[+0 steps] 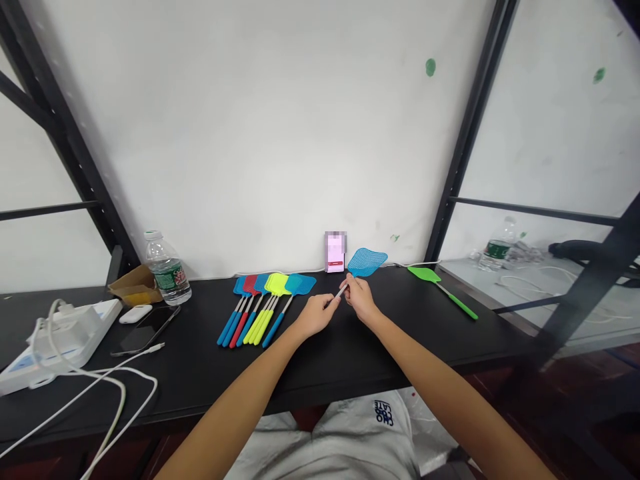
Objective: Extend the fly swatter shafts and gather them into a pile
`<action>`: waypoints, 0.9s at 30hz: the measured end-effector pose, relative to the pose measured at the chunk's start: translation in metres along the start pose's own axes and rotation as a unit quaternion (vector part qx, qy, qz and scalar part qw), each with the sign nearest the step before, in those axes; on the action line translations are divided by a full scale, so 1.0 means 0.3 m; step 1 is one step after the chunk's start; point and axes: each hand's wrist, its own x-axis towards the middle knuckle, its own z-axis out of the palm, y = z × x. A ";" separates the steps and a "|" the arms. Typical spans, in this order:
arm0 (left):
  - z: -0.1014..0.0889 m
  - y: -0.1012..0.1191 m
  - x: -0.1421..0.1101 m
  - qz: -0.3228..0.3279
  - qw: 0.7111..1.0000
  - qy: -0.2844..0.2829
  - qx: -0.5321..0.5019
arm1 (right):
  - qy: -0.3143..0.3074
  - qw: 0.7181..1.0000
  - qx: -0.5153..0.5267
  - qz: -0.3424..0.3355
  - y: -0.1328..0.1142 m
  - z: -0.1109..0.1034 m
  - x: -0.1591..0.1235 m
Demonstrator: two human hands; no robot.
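Observation:
Both my hands hold one blue fly swatter (367, 261) over the black table (325, 360). My left hand (315, 315) is closed round the lower end of its thin metal shaft. My right hand (359, 298) pinches the shaft nearer the mesh head, which points up and to the right. A row of several fly swatters (265, 300) in blue, red and yellow-green lies flat to the left of my hands. One green fly swatter (440, 288) lies alone to the right.
A water bottle (167, 268), a cardboard piece (134, 285), a white case (135, 313), a dark phone (145, 330) and a white power strip (55, 340) with cables sit at the left. A small pink box (335, 253) stands against the wall. Black shelf posts flank the table.

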 end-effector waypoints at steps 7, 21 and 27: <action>0.009 -0.003 0.022 -0.028 0.999 -0.016 -0.025 | -0.045 0.997 0.056 0.019 -0.024 -0.016 0.021; -0.011 0.019 -0.003 0.023 0.995 -0.019 0.094 | 0.038 0.996 0.076 -0.008 -0.024 -0.110 0.093; -0.022 0.019 -0.005 0.029 0.991 -0.031 0.128 | 0.090 0.992 0.088 -0.008 -0.031 -0.136 0.117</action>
